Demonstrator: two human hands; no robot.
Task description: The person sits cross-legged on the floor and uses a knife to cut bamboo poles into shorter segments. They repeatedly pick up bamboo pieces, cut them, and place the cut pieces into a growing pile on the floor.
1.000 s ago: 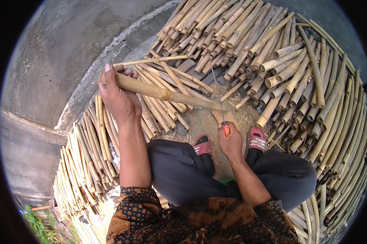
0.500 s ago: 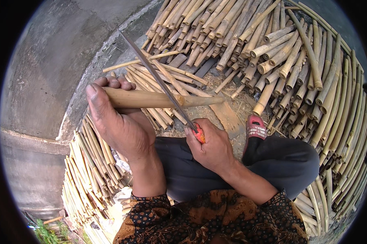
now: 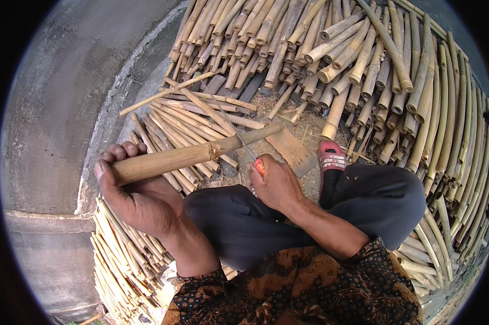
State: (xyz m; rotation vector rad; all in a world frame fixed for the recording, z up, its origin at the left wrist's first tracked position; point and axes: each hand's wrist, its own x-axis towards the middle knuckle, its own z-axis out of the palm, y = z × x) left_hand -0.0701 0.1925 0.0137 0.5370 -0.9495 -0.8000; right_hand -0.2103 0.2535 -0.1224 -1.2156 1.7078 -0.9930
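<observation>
A bamboo pole (image 3: 171,163) lies in my left hand (image 3: 144,197). The fingers curl over its near end, and the far end rises to the right. In my closed right hand (image 3: 281,187) is the orange-red handle of a long knife (image 3: 247,149). The thin blade, seen almost edge-on, runs up and left from my fist and meets the pole at a node right of its middle. Beneath the far end of the pole is a flat brown board (image 3: 290,149) on ground strewn with shavings.
A big stack of bamboo poles (image 3: 304,43) fills the back and curves down the right side. Thinner split bamboo (image 3: 128,271) lies in a bundle at lower left. A grey concrete wall (image 3: 54,146) stands at left. My bent knees and a red sandal (image 3: 331,155) are close by.
My left hand has moved left and slightly down with the pole, which now tilts upward to the right. The knife blade has turned more edge-on, and my right hand has barely moved.
</observation>
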